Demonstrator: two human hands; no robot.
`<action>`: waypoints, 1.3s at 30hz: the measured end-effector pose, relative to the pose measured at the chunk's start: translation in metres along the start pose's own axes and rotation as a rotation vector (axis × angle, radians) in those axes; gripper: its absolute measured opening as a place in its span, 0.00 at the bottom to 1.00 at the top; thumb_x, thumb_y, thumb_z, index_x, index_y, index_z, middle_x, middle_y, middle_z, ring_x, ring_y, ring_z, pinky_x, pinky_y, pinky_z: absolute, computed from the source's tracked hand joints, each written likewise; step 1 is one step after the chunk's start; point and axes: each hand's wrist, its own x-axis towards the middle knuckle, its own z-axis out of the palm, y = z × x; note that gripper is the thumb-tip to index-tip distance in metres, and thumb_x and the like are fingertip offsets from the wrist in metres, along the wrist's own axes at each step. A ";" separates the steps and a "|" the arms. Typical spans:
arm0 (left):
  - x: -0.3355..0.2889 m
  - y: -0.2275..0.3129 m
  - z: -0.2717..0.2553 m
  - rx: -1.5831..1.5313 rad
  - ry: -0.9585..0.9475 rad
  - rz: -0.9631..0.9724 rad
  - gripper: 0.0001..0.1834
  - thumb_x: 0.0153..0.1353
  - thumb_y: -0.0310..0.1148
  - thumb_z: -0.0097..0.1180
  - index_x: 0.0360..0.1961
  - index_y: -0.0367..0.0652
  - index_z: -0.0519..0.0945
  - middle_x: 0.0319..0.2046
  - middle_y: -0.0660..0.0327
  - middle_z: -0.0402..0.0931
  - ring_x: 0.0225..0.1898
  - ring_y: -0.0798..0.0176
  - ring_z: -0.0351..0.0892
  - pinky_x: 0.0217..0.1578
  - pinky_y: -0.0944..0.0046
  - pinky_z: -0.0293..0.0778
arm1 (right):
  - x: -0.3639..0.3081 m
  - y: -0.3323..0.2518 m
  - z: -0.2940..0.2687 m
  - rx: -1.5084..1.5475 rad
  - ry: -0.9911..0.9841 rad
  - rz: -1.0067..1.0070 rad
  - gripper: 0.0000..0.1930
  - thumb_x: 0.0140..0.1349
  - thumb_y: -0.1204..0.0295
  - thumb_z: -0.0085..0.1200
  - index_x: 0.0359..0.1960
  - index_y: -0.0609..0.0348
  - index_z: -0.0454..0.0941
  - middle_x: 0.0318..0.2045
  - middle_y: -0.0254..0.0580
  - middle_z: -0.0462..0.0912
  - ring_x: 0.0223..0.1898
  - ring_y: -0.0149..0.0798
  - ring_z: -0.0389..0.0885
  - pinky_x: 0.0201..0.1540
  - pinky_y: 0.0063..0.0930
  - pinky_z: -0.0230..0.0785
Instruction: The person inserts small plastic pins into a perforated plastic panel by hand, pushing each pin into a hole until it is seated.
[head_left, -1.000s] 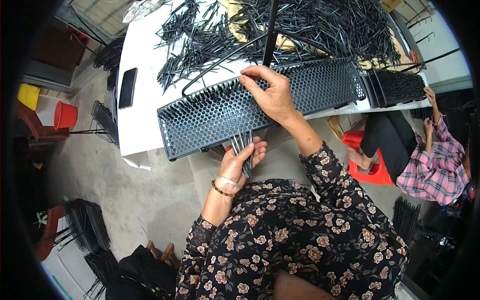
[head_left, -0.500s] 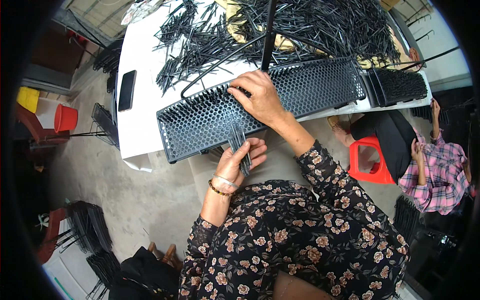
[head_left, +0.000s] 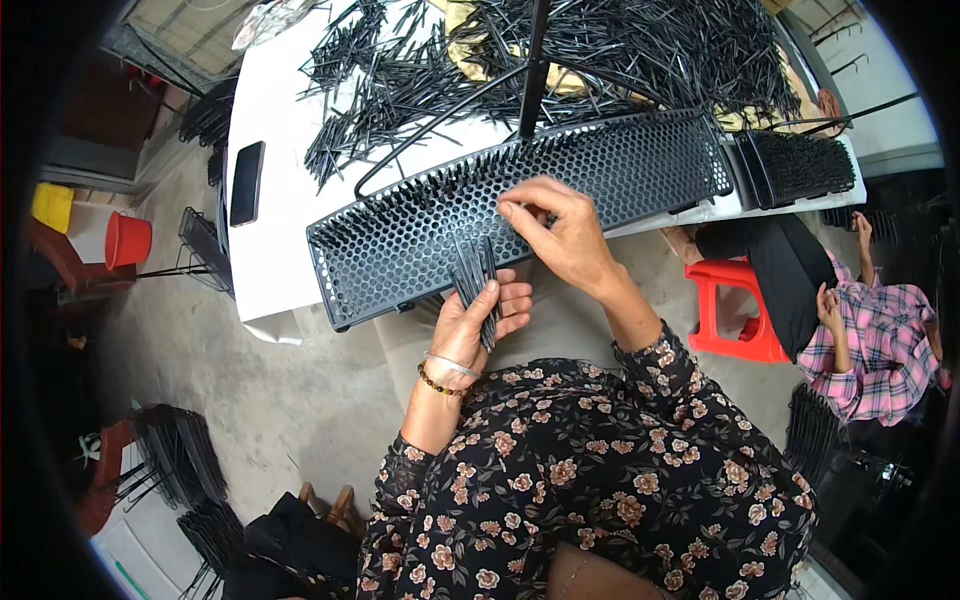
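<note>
A long black perforated panel with a raised rim lies in front of me, tilted across the table's near edge. Short black strips stand upright in its holes along the far side, thickest on the left. My left hand is closed on a bundle of thin black strips, their ends fanned over the panel's near edge. Above the panel's middle is my right hand, thumb and fingers curled together. Something dark shows under its fingers, too hidden to name.
A large heap of loose black strips covers the far table. A phone lies at left on the white table cover. Another bristled panel is at right. A person in a plaid shirt sits near a red stool.
My right hand has drawn back from the upright strips, moving right and toward me. My left hand keeps its hold on the bundle, whose ends are more spread.
</note>
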 end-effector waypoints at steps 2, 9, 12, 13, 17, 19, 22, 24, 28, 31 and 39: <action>0.001 0.003 0.004 0.024 -0.055 0.022 0.16 0.66 0.35 0.45 0.48 0.33 0.70 0.40 0.50 0.77 0.39 0.60 0.79 0.39 0.62 0.80 | -0.010 -0.002 -0.005 0.059 -0.096 0.134 0.09 0.57 0.72 0.57 0.36 0.64 0.80 0.32 0.37 0.80 0.28 0.22 0.74 0.27 0.16 0.66; 0.004 0.001 0.015 0.170 -0.100 0.010 0.18 0.66 0.37 0.44 0.48 0.32 0.70 0.39 0.51 0.77 0.37 0.61 0.79 0.35 0.63 0.81 | -0.024 0.000 -0.008 0.391 -0.271 0.479 0.14 0.56 0.69 0.58 0.40 0.69 0.78 0.27 0.38 0.80 0.27 0.24 0.75 0.30 0.19 0.70; 0.004 -0.004 0.015 0.205 -0.056 0.016 0.18 0.66 0.37 0.44 0.48 0.31 0.70 0.40 0.51 0.77 0.38 0.60 0.79 0.36 0.63 0.81 | -0.029 0.007 -0.007 0.393 -0.275 0.476 0.12 0.57 0.71 0.58 0.38 0.68 0.78 0.28 0.37 0.80 0.27 0.24 0.74 0.31 0.19 0.70; 0.004 -0.004 0.017 0.207 -0.056 0.016 0.18 0.66 0.37 0.44 0.48 0.31 0.70 0.40 0.51 0.77 0.38 0.60 0.79 0.36 0.63 0.81 | -0.029 0.008 -0.009 0.439 -0.283 0.474 0.11 0.57 0.72 0.57 0.38 0.68 0.78 0.28 0.37 0.81 0.28 0.24 0.75 0.31 0.18 0.70; 0.007 -0.004 0.018 0.199 -0.007 0.010 0.18 0.66 0.35 0.43 0.50 0.30 0.69 0.43 0.50 0.76 0.40 0.60 0.79 0.38 0.63 0.80 | -0.019 0.004 -0.021 0.562 -0.200 0.393 0.09 0.58 0.75 0.55 0.38 0.67 0.78 0.30 0.36 0.81 0.31 0.24 0.77 0.33 0.15 0.70; 0.008 -0.004 0.013 0.143 -0.043 -0.006 0.18 0.67 0.33 0.43 0.52 0.31 0.67 0.45 0.48 0.75 0.41 0.61 0.79 0.40 0.65 0.79 | -0.006 0.001 -0.030 0.493 -0.138 0.317 0.08 0.59 0.76 0.54 0.39 0.65 0.78 0.31 0.37 0.82 0.33 0.24 0.78 0.34 0.15 0.71; 0.010 -0.006 0.011 0.048 -0.052 -0.045 0.19 0.66 0.33 0.43 0.53 0.31 0.66 0.45 0.48 0.75 0.41 0.60 0.79 0.41 0.65 0.79 | 0.020 0.008 -0.030 0.360 -0.035 0.074 0.08 0.59 0.77 0.54 0.39 0.65 0.78 0.33 0.39 0.82 0.35 0.27 0.79 0.36 0.17 0.71; 0.014 -0.012 0.009 0.014 -0.015 -0.062 0.19 0.66 0.33 0.44 0.53 0.30 0.66 0.46 0.48 0.74 0.42 0.60 0.79 0.43 0.64 0.79 | 0.036 0.015 -0.025 0.229 -0.023 -0.117 0.08 0.58 0.77 0.54 0.39 0.65 0.78 0.33 0.38 0.82 0.34 0.28 0.80 0.36 0.18 0.71; 0.012 -0.013 0.004 -0.064 -0.063 -0.040 0.19 0.66 0.33 0.43 0.53 0.31 0.65 0.47 0.47 0.73 0.45 0.59 0.77 0.45 0.63 0.78 | 0.054 0.019 -0.010 0.147 -0.097 -0.239 0.08 0.57 0.77 0.55 0.38 0.64 0.78 0.32 0.38 0.82 0.34 0.28 0.80 0.36 0.19 0.71; 0.011 -0.013 0.001 -0.134 -0.078 -0.065 0.19 0.66 0.34 0.43 0.53 0.31 0.66 0.47 0.47 0.73 0.44 0.57 0.77 0.45 0.59 0.77 | 0.062 0.033 0.006 0.138 -0.140 -0.286 0.08 0.55 0.76 0.58 0.37 0.61 0.79 0.33 0.39 0.82 0.34 0.30 0.80 0.37 0.21 0.72; 0.008 -0.011 0.002 -0.133 -0.096 -0.111 0.19 0.68 0.35 0.39 0.55 0.34 0.65 0.47 0.49 0.73 0.45 0.57 0.77 0.43 0.59 0.78 | 0.052 0.038 0.017 -0.031 -0.091 -0.343 0.09 0.53 0.73 0.59 0.36 0.57 0.81 0.31 0.37 0.82 0.35 0.35 0.79 0.40 0.28 0.70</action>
